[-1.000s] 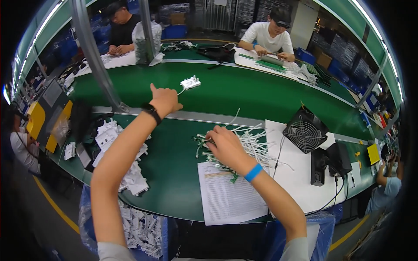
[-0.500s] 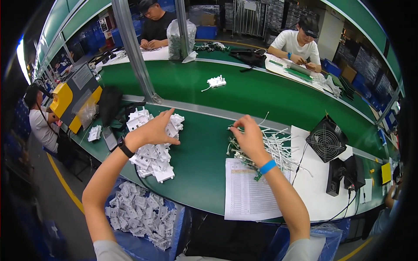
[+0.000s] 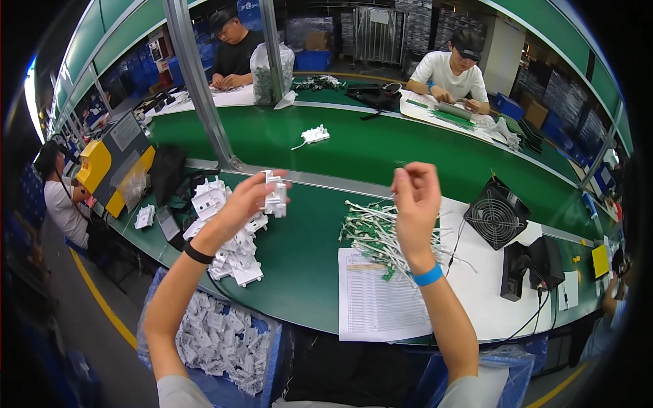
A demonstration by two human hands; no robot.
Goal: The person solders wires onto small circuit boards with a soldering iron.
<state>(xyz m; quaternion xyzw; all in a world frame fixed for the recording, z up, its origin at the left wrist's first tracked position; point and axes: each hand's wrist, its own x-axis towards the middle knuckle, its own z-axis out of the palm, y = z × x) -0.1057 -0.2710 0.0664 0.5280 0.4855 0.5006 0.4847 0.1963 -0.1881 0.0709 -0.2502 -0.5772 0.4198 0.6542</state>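
Note:
My left hand (image 3: 246,204), with a black band at the wrist, grips a white plastic housing (image 3: 275,196) above the edge of a heap of similar white housings (image 3: 235,255). My right hand (image 3: 416,190), wearing a blue wristband, is raised with thumb and fingers pinched together. A small dark-greenish bit shows blurred at its fingertips; what it is I cannot make out. Below that hand lies a pile of white cables with small green circuit boards (image 3: 371,228), partly hidden by my right wrist. The two hands are apart over the green worktop (image 3: 306,272).
A printed sheet (image 3: 381,306) lies before the cables. To the right stand a black fan (image 3: 496,214) and black boxes (image 3: 534,265). Below the bench edge is a blue-lined bin of white housings (image 3: 221,343). One housing with a cable (image 3: 314,134) sits on the green belt; co-workers sit beyond.
My left hand has picked up a white housing from the heap. My right hand has lifted off the cable pile and moved up and to the right, still pinched.

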